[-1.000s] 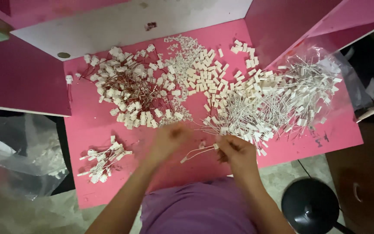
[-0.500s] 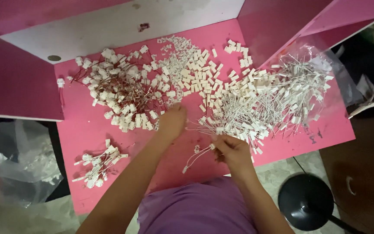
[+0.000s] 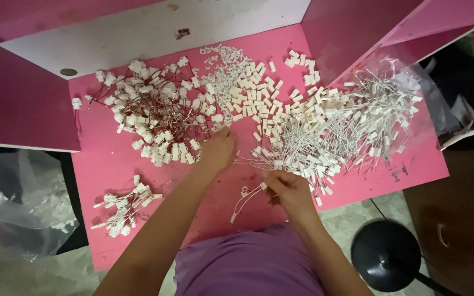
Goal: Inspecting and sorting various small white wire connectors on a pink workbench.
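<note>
Right hand [image 3: 289, 189] pinches a white-wired connector [image 3: 246, 195], fingers closed on it, near the pink table's [image 3: 111, 164] front edge. Left hand [image 3: 219, 149] reaches into loose white housings [image 3: 253, 96] at table centre, fingers curled; can't tell if it grips one. Small finished bundle [image 3: 123, 205] sits front-left; big white-wire pile [image 3: 336, 126] and red-wire pile [image 3: 149, 118] remain, so most looks undone.
</note>
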